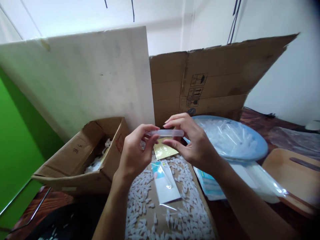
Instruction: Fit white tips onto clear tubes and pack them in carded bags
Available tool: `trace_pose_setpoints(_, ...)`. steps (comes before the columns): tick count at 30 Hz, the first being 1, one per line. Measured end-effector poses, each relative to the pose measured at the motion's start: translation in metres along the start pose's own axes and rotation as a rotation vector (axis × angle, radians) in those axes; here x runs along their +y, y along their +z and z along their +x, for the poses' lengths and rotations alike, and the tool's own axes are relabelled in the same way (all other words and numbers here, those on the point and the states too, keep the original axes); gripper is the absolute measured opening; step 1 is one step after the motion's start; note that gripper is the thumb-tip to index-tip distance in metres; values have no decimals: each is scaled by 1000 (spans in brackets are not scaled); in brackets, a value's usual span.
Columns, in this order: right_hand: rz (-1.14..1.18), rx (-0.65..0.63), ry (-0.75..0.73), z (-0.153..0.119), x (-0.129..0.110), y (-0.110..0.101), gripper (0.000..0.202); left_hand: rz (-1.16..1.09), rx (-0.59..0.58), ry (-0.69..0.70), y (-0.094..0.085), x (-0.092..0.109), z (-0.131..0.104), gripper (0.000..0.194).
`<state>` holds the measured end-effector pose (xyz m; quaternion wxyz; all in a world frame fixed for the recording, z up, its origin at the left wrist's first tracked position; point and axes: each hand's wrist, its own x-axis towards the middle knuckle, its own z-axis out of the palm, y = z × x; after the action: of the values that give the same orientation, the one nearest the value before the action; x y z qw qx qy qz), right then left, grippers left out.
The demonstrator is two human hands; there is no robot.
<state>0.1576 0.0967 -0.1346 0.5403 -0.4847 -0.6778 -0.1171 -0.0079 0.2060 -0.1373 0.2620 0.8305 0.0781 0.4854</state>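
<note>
A translucent white tube [166, 133] lies level between my two hands in the middle of the view. My left hand [140, 146] pinches its left end between thumb and fingers. At the right end, my right hand [188, 138] has its thumb and fingers closed round the tube. Below them is a cardboard surface [156, 196] strewn with many small white plastic pieces [141, 190]. On it rest a yellow paper sheet [166, 151] and a clear packet with a white and blue card [166, 186].
An open cardboard box [75, 181] stands at the left. On the right are a blue basin [262, 146] of clear tubes, stacked blue-and-white packets [210, 186] and a tan stool [290, 180]. Behind stand a white board [82, 80] and a cardboard sheet [220, 76].
</note>
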Motion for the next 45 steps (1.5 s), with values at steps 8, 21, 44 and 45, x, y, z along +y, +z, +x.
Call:
trace_pose_setpoints(8,205,41,275,-6,3,8,16,-103,31,45,-2,-2,0,17)
trace_pose_setpoints(21,407,231,393,-2,-2,6,9,28,36,150,-4,-3,1,19)
trace_pose_setpoints(44,317,153,327,-3,-8,-6,13,-279,78,-112,4,7,0,23)
trace_pose_setpoints(45,306,175,298,-3,-8,-5,14,-378,89,-198,6,9,0,24)
